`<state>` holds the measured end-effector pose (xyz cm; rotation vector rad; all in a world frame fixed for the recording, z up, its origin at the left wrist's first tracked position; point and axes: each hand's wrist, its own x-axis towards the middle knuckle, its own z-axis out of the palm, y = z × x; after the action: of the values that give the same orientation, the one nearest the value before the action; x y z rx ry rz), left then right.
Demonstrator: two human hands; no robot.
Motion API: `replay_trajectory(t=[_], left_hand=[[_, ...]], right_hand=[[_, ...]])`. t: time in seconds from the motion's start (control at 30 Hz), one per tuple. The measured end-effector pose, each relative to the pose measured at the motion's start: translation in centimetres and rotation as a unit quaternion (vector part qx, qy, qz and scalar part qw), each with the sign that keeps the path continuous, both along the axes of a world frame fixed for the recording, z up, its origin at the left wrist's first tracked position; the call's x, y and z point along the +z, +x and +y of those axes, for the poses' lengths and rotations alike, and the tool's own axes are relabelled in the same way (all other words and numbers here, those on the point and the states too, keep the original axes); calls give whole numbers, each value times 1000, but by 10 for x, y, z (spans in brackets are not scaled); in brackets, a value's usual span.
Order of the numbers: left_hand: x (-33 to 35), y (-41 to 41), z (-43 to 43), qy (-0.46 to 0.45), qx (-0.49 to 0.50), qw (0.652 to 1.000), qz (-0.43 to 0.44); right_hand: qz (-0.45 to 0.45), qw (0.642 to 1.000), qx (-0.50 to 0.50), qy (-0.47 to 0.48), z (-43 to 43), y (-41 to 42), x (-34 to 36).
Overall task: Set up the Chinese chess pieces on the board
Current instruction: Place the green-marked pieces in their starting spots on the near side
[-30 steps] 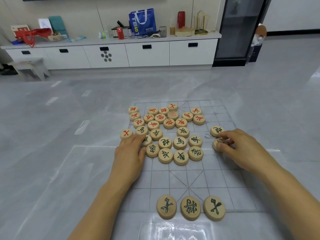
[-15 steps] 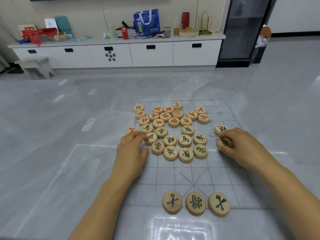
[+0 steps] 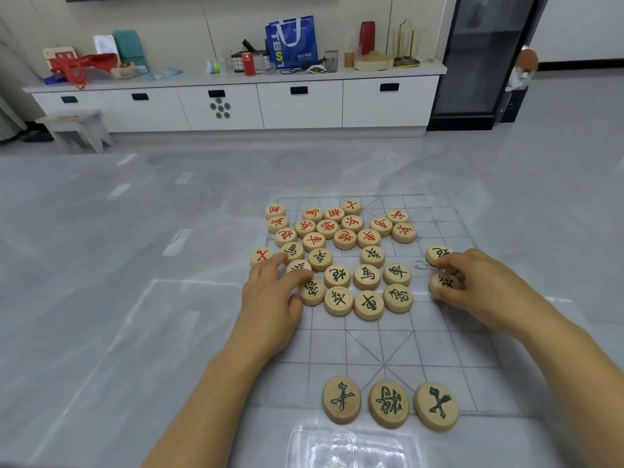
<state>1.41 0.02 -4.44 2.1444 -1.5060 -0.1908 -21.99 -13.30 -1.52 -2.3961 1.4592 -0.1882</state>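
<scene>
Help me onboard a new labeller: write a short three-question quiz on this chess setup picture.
1. True or false: the round wooden pieces with red lettering stand in one straight row.
2. How many dark-lettered round wooden pieces form the row at the near edge of the clear gridded board? A two, B three, C five.
3. Fill in: the fingers of the ___ hand pinch a dark-lettered piece lying apart from the cluster.
Key: 1 false; 2 B; 3 right hand.
</scene>
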Motion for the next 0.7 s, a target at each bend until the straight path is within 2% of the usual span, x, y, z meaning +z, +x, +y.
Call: replay_trajectory(t=[0.2,0.4,0.7], left_hand=[[-1,5,2,-7,30,999,11],[3,3,3,5,-11,999,40],[9,3,10,42,-45,998,10]], right_hand=[[-118,991,-56,-19,-7,-7,2],[-141,987,-75,-25,-11,-12,2],[-215,969,-124,-4,-18,-23,8]])
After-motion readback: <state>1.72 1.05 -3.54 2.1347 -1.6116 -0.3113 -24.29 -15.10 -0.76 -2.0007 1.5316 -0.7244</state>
